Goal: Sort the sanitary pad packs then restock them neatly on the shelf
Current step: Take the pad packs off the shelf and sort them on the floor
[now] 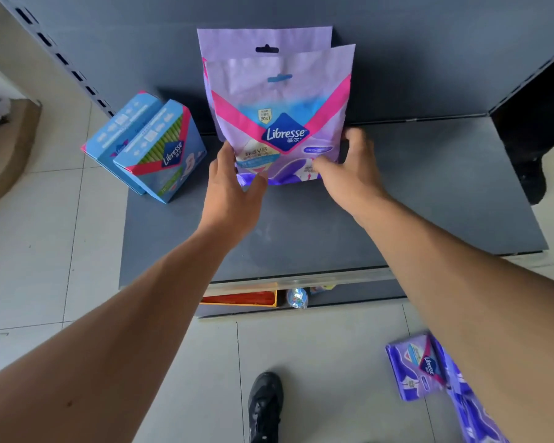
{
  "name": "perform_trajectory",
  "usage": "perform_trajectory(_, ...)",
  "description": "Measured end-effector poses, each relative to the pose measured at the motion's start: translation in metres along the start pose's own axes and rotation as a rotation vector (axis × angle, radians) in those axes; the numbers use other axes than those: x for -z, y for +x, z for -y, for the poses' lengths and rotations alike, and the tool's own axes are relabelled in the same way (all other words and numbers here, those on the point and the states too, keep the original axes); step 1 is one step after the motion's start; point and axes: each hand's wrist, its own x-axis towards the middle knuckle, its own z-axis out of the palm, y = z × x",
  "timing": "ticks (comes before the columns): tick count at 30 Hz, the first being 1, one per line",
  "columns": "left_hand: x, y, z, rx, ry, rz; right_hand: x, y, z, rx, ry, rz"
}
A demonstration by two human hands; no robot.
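Purple pack [282,123] upright mid-shelf [429,193], long axis vertical, leaning on a twin behind. Left: blue boxes [151,148], stiff card, tilted. Left hand [234,183] pinching the bottom corner; right hand [349,164] curled round the other, equally near. Soft, crinkly film. More purple packs [429,366] floor-right.

Both hands on the front purple Libresse pack [280,123], upright on grey shelf [429,187]: left hand [234,183] at its lower-left corner, right hand [349,167] gripping lower-right edge. Second purple pack [263,43] stands directly behind it; two blue boxes [147,145] left of it at the shelf's edge.
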Motion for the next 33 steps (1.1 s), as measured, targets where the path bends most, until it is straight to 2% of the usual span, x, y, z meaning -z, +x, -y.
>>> perform_trajectory(5,-0.004,-0.021,-0.022,-0.128,-0.090,0.002,0.034,-0.030,-0.017,0.007,0.187,-0.077)
perform_trajectory(9,-0.019,-0.044,-0.058,-0.180,-0.186,0.122,0.073,-0.064,-0.037,-0.038,0.368,-0.182)
perform_trajectory(16,-0.089,-0.120,-0.097,-0.078,-0.180,0.439,0.137,-0.178,-0.111,-0.302,0.527,-0.419)
perform_trajectory(22,-0.176,-0.208,-0.093,-0.002,0.076,0.765,0.172,-0.289,-0.206,-0.633,0.610,-0.526)
perform_trajectory(25,-0.216,-0.247,-0.081,0.029,0.239,0.881,0.176,-0.331,-0.256,-0.783,0.579,-0.516)
perform_trajectory(29,-0.268,-0.280,-0.060,0.047,0.410,0.995,0.173,-0.357,-0.318,-0.995,0.578,-0.430)
perform_trajectory(33,-0.335,-0.292,-0.032,0.030,0.611,1.057,0.158,-0.351,-0.383,-1.117,0.623,-0.402)
